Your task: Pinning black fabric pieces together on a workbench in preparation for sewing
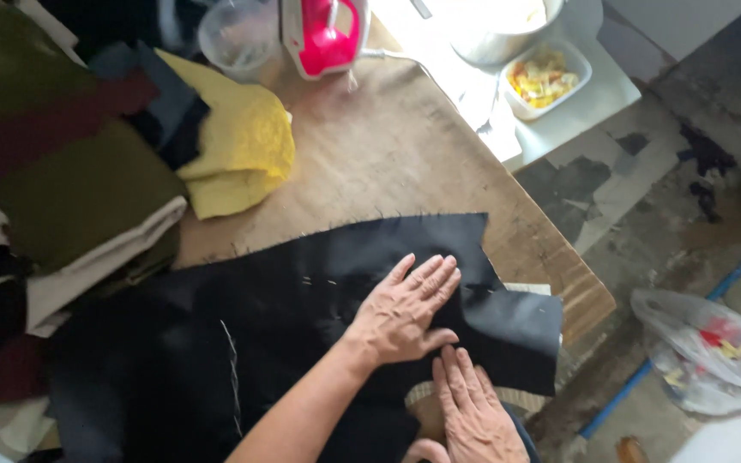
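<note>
The left hand [405, 313] is lying flat, palm down, on the black fabric [302, 317], its grip released and fingers spread, pressing the cloth rather than grasping it. The right hand [473, 411] is resting just below it, also open and flat, fingertips touching the lower edge of the same fabric near the left thumb. The black fabric is spreading across the near part of the wooden desk [388, 146], its frayed upper edge running across the middle of the board and its right corner hanging over the desk's edge. A line of pale stitching is showing on the cloth to the left of the forearm.

Further out, a stack of folded cloth [79, 189] in olive, dark red and cream is sitting at the left, with a yellow textured cloth [237, 146] beside it. A pink iron [328, 34] is standing at the far end, near a clear plastic cup [237, 39]. On the floor at right a plastic bag [705, 347] is lying.
</note>
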